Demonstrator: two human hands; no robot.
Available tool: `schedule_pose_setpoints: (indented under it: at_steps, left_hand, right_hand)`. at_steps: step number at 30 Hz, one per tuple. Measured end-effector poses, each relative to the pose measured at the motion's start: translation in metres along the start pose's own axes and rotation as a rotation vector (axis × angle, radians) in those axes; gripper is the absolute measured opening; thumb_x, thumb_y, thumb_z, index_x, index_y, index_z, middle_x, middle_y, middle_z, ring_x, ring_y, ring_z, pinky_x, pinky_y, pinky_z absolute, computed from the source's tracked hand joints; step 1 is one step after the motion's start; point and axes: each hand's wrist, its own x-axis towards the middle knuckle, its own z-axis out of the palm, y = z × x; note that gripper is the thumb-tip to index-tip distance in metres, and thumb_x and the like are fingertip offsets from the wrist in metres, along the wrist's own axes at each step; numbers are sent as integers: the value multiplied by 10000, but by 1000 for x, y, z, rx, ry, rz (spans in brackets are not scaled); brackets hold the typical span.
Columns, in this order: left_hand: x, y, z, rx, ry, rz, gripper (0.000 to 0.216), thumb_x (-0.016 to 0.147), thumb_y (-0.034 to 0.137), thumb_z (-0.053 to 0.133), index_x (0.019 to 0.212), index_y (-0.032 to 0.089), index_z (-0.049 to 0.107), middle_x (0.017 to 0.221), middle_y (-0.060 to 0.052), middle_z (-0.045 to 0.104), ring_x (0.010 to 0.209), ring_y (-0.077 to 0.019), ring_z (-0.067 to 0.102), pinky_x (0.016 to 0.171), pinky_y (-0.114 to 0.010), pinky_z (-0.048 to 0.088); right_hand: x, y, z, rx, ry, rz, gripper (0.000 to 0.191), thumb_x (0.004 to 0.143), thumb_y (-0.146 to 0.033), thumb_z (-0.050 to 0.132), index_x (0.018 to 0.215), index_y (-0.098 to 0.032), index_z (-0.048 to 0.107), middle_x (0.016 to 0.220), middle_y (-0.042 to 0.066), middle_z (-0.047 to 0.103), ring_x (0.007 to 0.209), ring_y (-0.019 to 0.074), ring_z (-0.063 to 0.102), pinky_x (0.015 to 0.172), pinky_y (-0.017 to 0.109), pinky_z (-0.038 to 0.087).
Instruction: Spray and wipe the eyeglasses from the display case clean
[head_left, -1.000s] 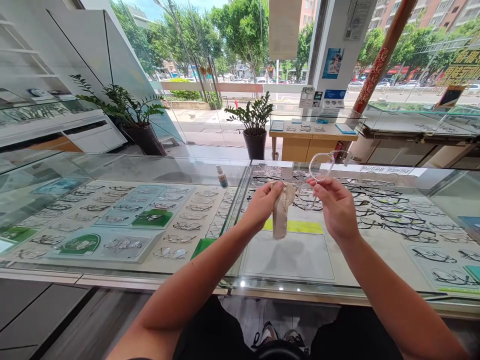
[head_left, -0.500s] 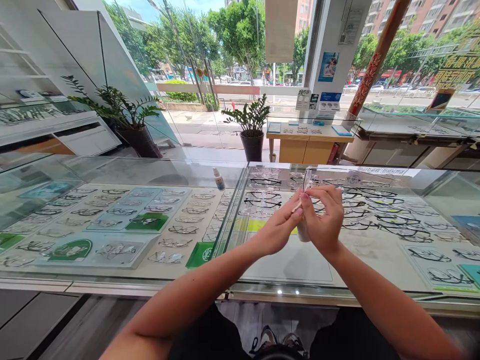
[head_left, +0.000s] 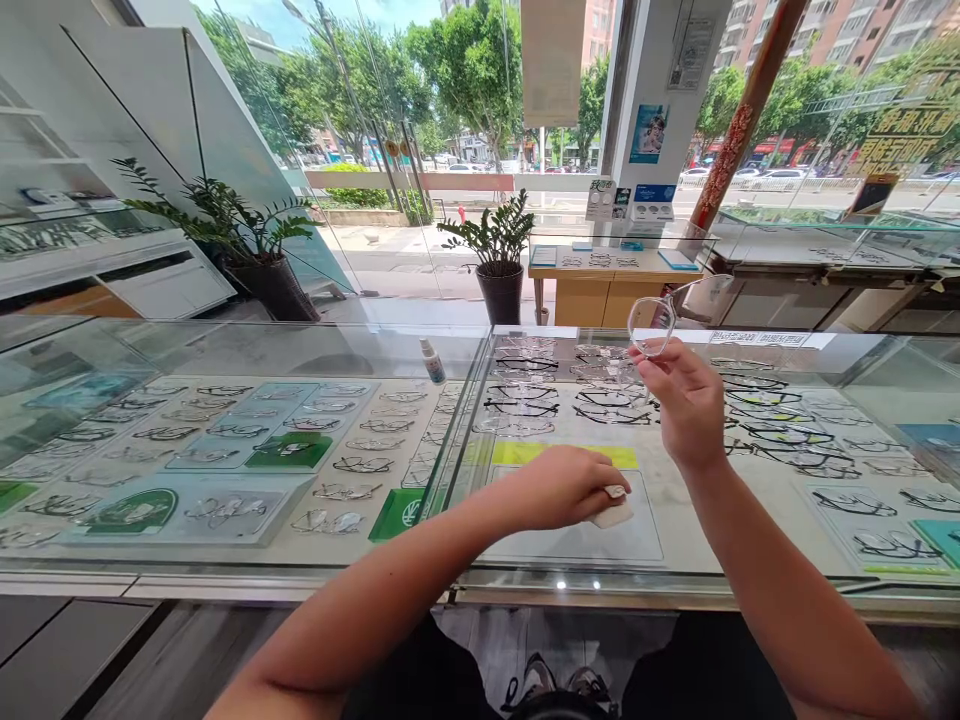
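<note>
My right hand (head_left: 686, 395) is raised above the glass counter, its fingers pinching a pair of clear-rimmed eyeglasses (head_left: 651, 327). One round lens faces me, and a thin temple reaches out to the right. Lower and to the left, my left hand (head_left: 566, 487) is closed on a small pale cloth (head_left: 611, 510), which hangs below its fingers just over the counter. The two hands are apart. A small white spray bottle (head_left: 433, 362) stands upright on the counter, beyond my left hand and to its left.
Under the glass counter top (head_left: 360, 345) lie rows of eyeglass frames (head_left: 523, 406) and a green display card (head_left: 397, 514). Potted plants (head_left: 500, 285) stand beyond the counter by the window. A wooden display table (head_left: 611, 295) is behind, at right.
My hands have separated. The right hand lifted the eyeglasses up and to the right, while the left hand came down toward the counter with the cloth.
</note>
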Motion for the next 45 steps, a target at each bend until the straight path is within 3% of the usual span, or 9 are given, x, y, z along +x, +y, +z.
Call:
schedule_pose_setpoints:
  at_steps: [6, 9, 11, 14, 19, 33, 35, 39, 45]
  left_hand:
    - [5, -20, 11, 285, 144, -65, 469, 932, 642, 739, 1120, 215, 794, 1023, -75, 783, 925, -261, 756, 734, -347, 516]
    - [0, -25, -7, 327, 518, -146, 345, 1007, 540, 688, 1043, 204, 761, 979, -62, 760, 890, -231, 735, 766, -351, 543]
    - [-5, -27, -21, 354, 860, -109, 324, 1025, 468, 684, 1215, 206, 702, 1107, -91, 738, 1020, -244, 725, 877, -380, 581]
    - [-10, -29, -36, 451, 1144, 73, 753, 934, 482, 796, 1554, 210, 466, 1449, -191, 613, 1359, -321, 619, 1117, -495, 549]
    - [-9, -32, -40, 566, 1121, 233, 1006, 882, 512, 843, 1684, 262, 290, 1585, -197, 551, 1487, -358, 547, 1217, -554, 495]
    - [-8, -32, -39, 560, 1162, 331, 805, 835, 507, 898, 1505, 246, 536, 1332, -137, 753, 1269, -301, 726, 1076, -464, 611]
    - [-10, -32, -42, 570, 1204, 318, 781, 823, 514, 906, 1469, 253, 552, 1302, -120, 763, 1222, -292, 747, 1032, -451, 628]
    - [-19, -25, -68, 604, 1292, 260, 710, 791, 558, 919, 1338, 232, 605, 1174, -94, 777, 1065, -259, 768, 909, -409, 649]
    - [-17, 14, -141, 578, 1402, 13, 635, 755, 651, 905, 1141, 215, 651, 1067, -69, 751, 967, -232, 720, 798, -366, 609]
  right_hand:
    - [2, -3, -3, 165, -112, 157, 69, 906, -331, 778, 962, -293, 764, 956, 3, 781, 1019, 227, 756, 1003, 430, 573]
    - [5, -6, -11, 152, -176, 191, 60, 900, -334, 753, 931, -282, 752, 934, 6, 751, 981, 233, 744, 978, 433, 576]
    - [7, -8, -16, 127, -276, 225, 73, 903, -342, 745, 913, -269, 741, 925, 11, 724, 953, 238, 736, 935, 422, 578]
    - [8, -12, -22, 91, -477, 285, 105, 935, -345, 738, 894, -249, 724, 918, 14, 694, 931, 227, 719, 869, 375, 553]
    - [8, -17, -20, 52, -692, 287, 151, 984, -358, 708, 907, -229, 725, 913, 21, 702, 892, 193, 648, 843, 336, 498]
    - [6, -18, -21, 53, -810, 345, 173, 1021, -402, 688, 969, -239, 715, 942, 31, 737, 933, 212, 686, 890, 371, 521]
    - [6, -19, -21, 29, -764, 270, 169, 1004, -416, 710, 1080, -265, 716, 1071, 44, 745, 1051, 236, 698, 977, 405, 527]
    - [9, -32, -20, -102, -482, 36, 460, 950, -484, 753, 1361, -326, 617, 1449, 75, 657, 1398, 298, 592, 1183, 498, 449]
    - [37, -87, -8, -599, -308, -52, 798, 883, -626, 795, 1544, -308, 480, 1576, 143, 588, 1419, 387, 583, 1183, 605, 466]
